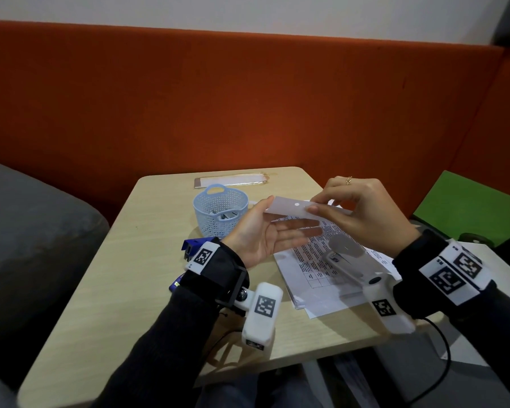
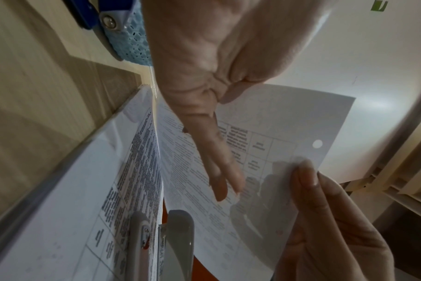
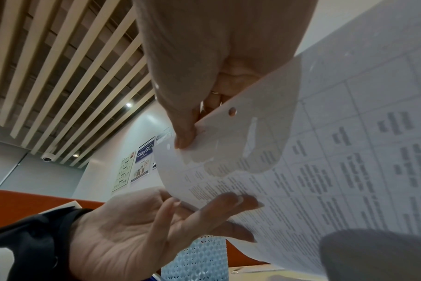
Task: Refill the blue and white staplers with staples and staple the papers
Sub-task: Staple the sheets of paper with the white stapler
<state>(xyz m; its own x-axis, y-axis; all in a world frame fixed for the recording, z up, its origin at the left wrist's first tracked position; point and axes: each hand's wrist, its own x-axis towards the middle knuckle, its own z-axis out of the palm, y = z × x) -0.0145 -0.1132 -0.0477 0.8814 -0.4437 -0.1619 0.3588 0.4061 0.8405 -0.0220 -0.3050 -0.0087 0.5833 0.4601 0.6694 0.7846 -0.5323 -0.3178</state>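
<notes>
A printed sheet (image 1: 289, 207) with a punched hole is lifted off the paper stack (image 1: 301, 278). My right hand (image 1: 318, 206) pinches its raised edge between thumb and fingers (image 3: 185, 133). My left hand (image 1: 277, 228) lies palm up beneath it with straight fingers (image 2: 219, 167), the thumb touching the sheet's left edge. The white stapler (image 1: 346, 260) lies flipped open on the stack below my right hand, seen close in the left wrist view (image 2: 180, 237). The blue stapler (image 1: 192, 245) sits on the table behind my left wrist, partly hidden.
A light blue perforated basket (image 1: 218, 207) with small items inside stands just beyond my left hand. A phone (image 1: 230, 182) lies at the far edge of the small wooden table (image 1: 130, 290). An orange backrest rises behind it, with a grey cushion at left and a green surface (image 1: 468, 201) at right.
</notes>
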